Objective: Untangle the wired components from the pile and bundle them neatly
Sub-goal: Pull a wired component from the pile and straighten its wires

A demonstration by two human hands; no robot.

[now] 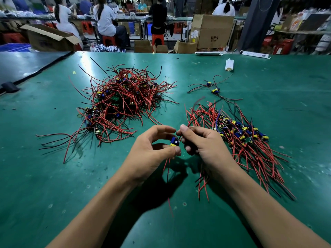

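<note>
**One component in your hands, the pile at left, the bundle at right**

Your left hand (148, 151) pinches a small blue-and-yellow wired component (174, 141) between thumb and fingertips, just above the green tabletop (53, 176) in the lower middle of the frame. Your right hand (206, 145) is curled round that piece's leads, with thumb and forefinger nipping a black wire beside the component. Red and black wire ends hang below both hands.

The tangled pile (121, 102) sits left of centre, with wires sticking out every way. To the right of your hands lies the sorted bundle (241, 138), its components grouped together and its wires running roughly parallel. Two loose components (212, 87) rest beyond it, apart from both heaps.

A small white carton (229, 64) lies on its side further back; you cannot tell what it holds. Beyond the tabletop, an open cardboard box (50, 39) at upper left and a tall one (212, 31) at upper centre hide their contents.
</note>
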